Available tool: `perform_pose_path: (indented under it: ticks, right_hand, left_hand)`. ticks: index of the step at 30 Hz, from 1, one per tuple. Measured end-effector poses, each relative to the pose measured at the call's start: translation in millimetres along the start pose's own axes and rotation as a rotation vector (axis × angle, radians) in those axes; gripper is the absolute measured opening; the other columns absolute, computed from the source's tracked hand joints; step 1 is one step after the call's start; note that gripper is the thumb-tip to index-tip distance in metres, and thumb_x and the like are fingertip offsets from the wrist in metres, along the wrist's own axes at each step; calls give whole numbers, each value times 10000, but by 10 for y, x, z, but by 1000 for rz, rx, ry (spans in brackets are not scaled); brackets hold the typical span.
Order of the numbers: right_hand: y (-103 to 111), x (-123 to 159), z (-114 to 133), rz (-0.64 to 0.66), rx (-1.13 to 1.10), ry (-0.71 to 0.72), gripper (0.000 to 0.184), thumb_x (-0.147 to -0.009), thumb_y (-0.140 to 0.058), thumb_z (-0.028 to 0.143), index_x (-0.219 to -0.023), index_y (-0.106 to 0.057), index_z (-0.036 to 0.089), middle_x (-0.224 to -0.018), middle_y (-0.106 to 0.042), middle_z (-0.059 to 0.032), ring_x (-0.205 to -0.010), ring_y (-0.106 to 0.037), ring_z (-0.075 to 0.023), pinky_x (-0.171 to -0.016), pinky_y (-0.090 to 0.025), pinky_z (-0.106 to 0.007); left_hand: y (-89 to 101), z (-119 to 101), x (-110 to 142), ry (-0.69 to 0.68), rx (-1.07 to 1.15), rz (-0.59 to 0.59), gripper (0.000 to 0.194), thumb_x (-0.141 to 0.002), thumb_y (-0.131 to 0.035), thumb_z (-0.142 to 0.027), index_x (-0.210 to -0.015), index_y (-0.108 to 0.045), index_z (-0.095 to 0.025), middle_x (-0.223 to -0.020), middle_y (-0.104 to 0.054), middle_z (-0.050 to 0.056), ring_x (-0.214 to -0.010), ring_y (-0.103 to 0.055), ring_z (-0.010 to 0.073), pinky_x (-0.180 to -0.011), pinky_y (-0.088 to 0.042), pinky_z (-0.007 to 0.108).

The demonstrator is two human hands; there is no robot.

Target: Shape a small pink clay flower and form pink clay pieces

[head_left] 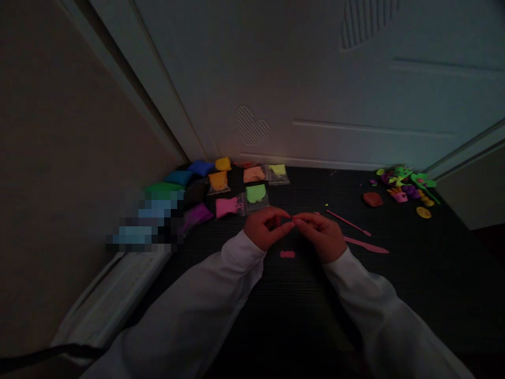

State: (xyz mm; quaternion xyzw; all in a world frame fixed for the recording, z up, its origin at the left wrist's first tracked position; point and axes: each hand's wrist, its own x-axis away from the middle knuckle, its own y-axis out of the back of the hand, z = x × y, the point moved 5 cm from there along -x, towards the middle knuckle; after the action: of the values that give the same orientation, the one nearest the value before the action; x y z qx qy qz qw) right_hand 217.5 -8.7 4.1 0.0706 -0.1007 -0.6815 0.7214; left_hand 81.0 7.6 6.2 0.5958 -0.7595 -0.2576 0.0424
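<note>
Over the middle of the dark table, my left hand point(269, 227) and my right hand point(322, 234) meet at the fingertips. Both are closed in a pinch. Whatever lies between the fingertips is too small and dim to name. Just below them a flat pink piece of modelling clay point(288, 254) with a wavy outline rests on the table. To the right of my right hand lie a thin pink modelling stick point(349, 222) and a pink plastic clay knife point(366, 245), whose near end is hidden by that hand.
Bags of coloured clay line the back left, among them a pink bag point(226, 206) and a light green bag point(256, 195). At the back right are a brown lump point(372, 199), a yellow disc point(423, 212) and small clay flowers point(424, 180). A white panel point(315, 95) rises behind.
</note>
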Motion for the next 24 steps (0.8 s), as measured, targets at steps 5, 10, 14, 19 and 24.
perform_pose_path:
  ticks: [5, 10, 14, 19, 24]
  right_hand:
    - [-12, 10, 1, 28, -69, -17, 261, -667, -539, 367, -821, -620, 173, -468, -382, 53, -439, -293, -54, -411, -201, -203]
    - [-48, 16, 4, 87, -180, -76, 248, -672, -531, 354, -819, -613, 172, -496, -430, 48, -423, -302, -44, -406, -222, -197]
    - [-51, 4, -47, 78, -176, -84, 267, -643, -562, 365, -821, -614, 174, -463, -394, 56, -411, -282, -43, -394, -194, -199]
    - [-39, -17, -101, 56, -146, -71, 268, -611, -591, 379, -785, -615, 176, -415, -319, 75, -390, -248, -38, -386, -166, -203]
    - [-40, -37, -148, 25, -252, -105, 257, -601, -599, 388, -753, -610, 181, -414, -346, 73, -387, -273, -42, -384, -189, -201]
  left_hand:
    - [27, -22, -10, -14, 11, -27, 215, -682, -518, -337, -760, -596, -153, -601, -523, -1, -495, -418, 60, -445, -329, 185]
    - [29, -9, -8, -11, 45, -32, 202, -679, -527, -324, -741, -594, -144, -596, -537, -1, -494, -421, 58, -446, -331, 180]
    - [21, 9, -3, -5, 61, -31, 196, -669, -540, -317, -734, -588, -138, -545, -502, -16, -469, -395, 52, -425, -310, 175]
    - [12, 12, -5, 4, 71, -20, 199, -661, -546, -316, -736, -589, -137, -559, -499, -12, -473, -396, 52, -421, -312, 173]
    - [-16, 33, -6, 32, 85, 34, 240, -656, -552, -330, -802, -597, -145, -554, -503, -15, -472, -405, 53, -420, -318, 173]
